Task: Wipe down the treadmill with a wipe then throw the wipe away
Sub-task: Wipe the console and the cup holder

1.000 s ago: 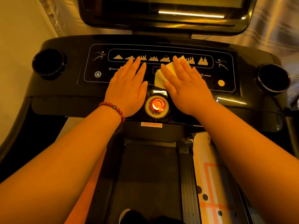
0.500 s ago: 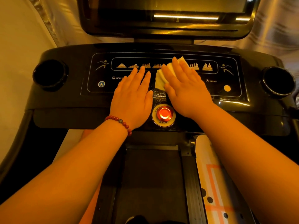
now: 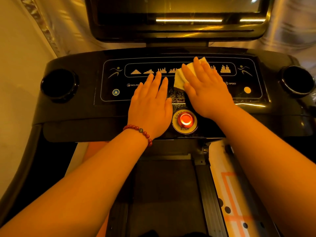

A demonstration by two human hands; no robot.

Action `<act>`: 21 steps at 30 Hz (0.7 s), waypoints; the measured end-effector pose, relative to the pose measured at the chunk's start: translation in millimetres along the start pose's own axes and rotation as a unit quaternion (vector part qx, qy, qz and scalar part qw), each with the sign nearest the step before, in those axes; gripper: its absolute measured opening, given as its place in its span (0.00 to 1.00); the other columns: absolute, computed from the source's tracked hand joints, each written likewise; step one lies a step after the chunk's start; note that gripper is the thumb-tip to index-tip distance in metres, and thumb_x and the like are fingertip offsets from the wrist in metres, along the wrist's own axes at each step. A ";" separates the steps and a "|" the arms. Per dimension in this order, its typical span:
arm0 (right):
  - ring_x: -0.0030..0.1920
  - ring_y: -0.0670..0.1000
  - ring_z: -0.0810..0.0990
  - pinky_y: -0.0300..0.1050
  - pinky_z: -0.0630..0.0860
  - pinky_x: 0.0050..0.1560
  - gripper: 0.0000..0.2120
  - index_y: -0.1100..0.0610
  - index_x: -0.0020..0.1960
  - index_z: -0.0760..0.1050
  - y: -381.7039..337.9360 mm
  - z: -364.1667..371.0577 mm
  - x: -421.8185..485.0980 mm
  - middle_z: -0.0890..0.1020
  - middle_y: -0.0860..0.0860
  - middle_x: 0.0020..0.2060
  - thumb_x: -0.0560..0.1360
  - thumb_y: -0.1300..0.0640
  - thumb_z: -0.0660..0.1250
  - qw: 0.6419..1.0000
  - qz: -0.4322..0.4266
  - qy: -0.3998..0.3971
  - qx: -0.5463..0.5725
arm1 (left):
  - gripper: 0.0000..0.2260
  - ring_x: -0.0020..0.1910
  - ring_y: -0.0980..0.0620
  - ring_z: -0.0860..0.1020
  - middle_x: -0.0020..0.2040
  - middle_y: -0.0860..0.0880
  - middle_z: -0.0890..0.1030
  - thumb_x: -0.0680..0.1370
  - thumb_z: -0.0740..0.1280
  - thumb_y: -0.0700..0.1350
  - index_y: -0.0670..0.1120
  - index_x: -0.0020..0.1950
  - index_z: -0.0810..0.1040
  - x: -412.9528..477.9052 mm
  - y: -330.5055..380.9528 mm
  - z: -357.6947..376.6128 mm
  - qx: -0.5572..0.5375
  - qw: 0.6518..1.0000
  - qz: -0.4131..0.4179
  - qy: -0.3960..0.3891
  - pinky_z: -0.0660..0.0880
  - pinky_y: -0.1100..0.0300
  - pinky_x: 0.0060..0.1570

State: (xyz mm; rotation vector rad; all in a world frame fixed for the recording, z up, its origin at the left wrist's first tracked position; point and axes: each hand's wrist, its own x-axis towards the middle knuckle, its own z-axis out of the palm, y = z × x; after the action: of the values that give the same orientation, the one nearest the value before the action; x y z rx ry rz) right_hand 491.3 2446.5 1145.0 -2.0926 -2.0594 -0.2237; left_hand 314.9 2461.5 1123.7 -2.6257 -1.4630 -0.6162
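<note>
Slides wipe [image 3: 181, 77] slightly farther up control panel [image 3: 239, 94] than a second ago, pressed under flat right hand [image 3: 207, 93], fingers straight; suggests wiping of treadmill [image 3: 68, 117] is under way, disposal pending. Lays left hand [image 3: 151, 103] flat alongside, holding nothing. Shows white, folded, corners protruding beyond fingertips.

Right hand [image 3: 208, 93] on white folded wipe [image 3: 179, 79], wipe on black treadmill console panel [image 3: 77, 113]. Left hand [image 3: 150, 103] on panel, just left of wipe. Red round stop button [image 3: 186, 119] before, between hands. Dark glossy screen [image 3: 177, 19] behind panel; black running belt [image 3: 164, 194] below.
</note>
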 end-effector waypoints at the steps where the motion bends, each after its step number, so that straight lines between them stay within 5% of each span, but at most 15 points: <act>1: 0.78 0.56 0.42 0.54 0.44 0.75 0.25 0.49 0.79 0.44 -1.7 2.5 -8.6 0.45 0.54 0.79 0.84 0.48 0.45 1.000 0.000 0.002 0.001 | 0.25 0.78 0.47 0.48 0.79 0.46 0.51 0.83 0.51 0.50 0.45 0.79 0.52 0.1 0.0 0.3 0.000 1.000 0.000 -0.002 0.45 0.52 0.75; 15: 0.78 0.56 0.40 0.54 0.42 0.75 0.25 0.48 0.79 0.43 1.6 -5.7 12.1 0.43 0.54 0.79 0.84 0.48 0.45 1.000 0.004 -0.017 0.007 | 0.25 0.78 0.45 0.49 0.79 0.44 0.52 0.83 0.53 0.52 0.46 0.79 0.53 5.2 3.2 -0.4 -0.020 1.000 -0.020 -0.001 0.48 0.50 0.75; 21: 0.78 0.55 0.41 0.52 0.42 0.75 0.25 0.47 0.79 0.44 2.3 -0.1 -3.6 0.45 0.53 0.79 0.84 0.47 0.45 0.999 -0.033 -0.005 0.002 | 0.24 0.78 0.46 0.47 0.79 0.45 0.50 0.84 0.51 0.51 0.47 0.79 0.52 25.3 3.1 -4.5 -0.024 0.999 -0.019 -0.009 0.42 0.52 0.74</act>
State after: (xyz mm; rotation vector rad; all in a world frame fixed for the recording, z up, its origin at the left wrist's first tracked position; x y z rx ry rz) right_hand 493.5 2443.0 1144.1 -2.0287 -2.1355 -0.2196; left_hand 327.8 2478.9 1137.8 -2.6516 -1.5261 -0.6412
